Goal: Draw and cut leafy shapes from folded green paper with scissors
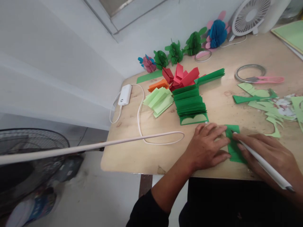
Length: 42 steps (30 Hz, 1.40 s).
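A strip of dark green paper (pixel 234 153) lies on the table near its front edge. My left hand (pixel 208 146) rests flat with its fingers spread, the fingertips touching the strip's left side. In my right hand (pixel 272 151) is a white pen (pixel 262 161), its dark tip down on the strip near the upper end. Whether a pattern piece lies under my left fingers is hidden. Just beyond the left hand lies a stack of folded dark green paper (pixel 190 102), with a light green scalloped piece (pixel 194 119) on its nearest sheet.
Folded light green (pixel 159 101), orange (pixel 158 85) and red papers (pixel 181 77) lie farther back. Paper scraps (pixel 272 105) and pink-handled snips (pixel 267 79) are at right. A white cable (pixel 139 118) and power bank (pixel 125 94) lie left. Paper figures (pixel 175 53) and a fan (pixel 251 15) line the wall.
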Each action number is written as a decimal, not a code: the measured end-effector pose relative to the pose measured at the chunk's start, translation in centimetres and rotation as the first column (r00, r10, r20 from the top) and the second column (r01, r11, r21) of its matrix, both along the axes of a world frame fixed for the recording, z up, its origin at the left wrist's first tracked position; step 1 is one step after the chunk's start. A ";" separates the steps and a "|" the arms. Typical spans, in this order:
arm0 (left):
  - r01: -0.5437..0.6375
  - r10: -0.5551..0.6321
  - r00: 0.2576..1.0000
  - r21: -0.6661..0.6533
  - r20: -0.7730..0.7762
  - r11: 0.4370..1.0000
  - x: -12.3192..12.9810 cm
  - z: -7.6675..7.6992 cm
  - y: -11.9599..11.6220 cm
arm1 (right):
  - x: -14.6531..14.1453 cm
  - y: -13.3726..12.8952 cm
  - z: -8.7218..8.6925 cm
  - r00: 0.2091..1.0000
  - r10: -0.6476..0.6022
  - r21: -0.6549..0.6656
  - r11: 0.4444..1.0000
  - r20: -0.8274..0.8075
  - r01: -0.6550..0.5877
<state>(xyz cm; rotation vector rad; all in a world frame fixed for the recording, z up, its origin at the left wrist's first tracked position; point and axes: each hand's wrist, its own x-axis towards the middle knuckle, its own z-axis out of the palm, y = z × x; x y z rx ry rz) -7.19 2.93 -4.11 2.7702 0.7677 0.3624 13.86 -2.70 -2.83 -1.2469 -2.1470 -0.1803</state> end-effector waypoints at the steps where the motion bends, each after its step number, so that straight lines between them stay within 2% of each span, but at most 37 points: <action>1: 0.000 0.000 1.000 0.000 0.005 1.000 0.0 0.0 0.0 | 0.0 0.0 0.0 1.000 -0.004 -0.001 1.000 -0.001 0.004; 11: 0.001 -0.001 1.000 0.011 0.000 1.000 -0.1 0.0 -0.1 | 0.2 -0.1 -0.3 1.000 -0.008 -0.023 1.000 -0.017 0.008; 15: 0.002 -0.002 1.000 0.015 -0.013 1.000 0.0 -0.1 -0.1 | 0.1 -0.2 -0.2 0.997 -0.016 -0.051 0.999 -0.079 0.012; 21: 0.002 -0.002 1.000 0.010 -0.009 1.000 -0.1 -0.1 0.0 | 0.1 -0.4 0.5 0.962 -0.161 -0.238 0.965 -0.219 0.107; 24: -0.001 0.001 1.000 0.007 0.019 1.000 -0.1 -0.1 0.0 | 0.0 0.1 0.9 0.961 -0.168 -0.271 0.957 -0.218 0.106; 29: 0.001 -0.001 1.000 0.005 0.019 1.000 -0.1 0.0 0.0 | -0.3 0.3 0.6 0.951 -0.243 -0.320 0.931 -0.191 0.174; 42: -0.014 0.013 0.999 0.006 0.046 1.000 -0.1 0.0 -0.1 | -0.6 0.3 0.7 0.953 -0.240 -0.309 0.935 -0.183 0.176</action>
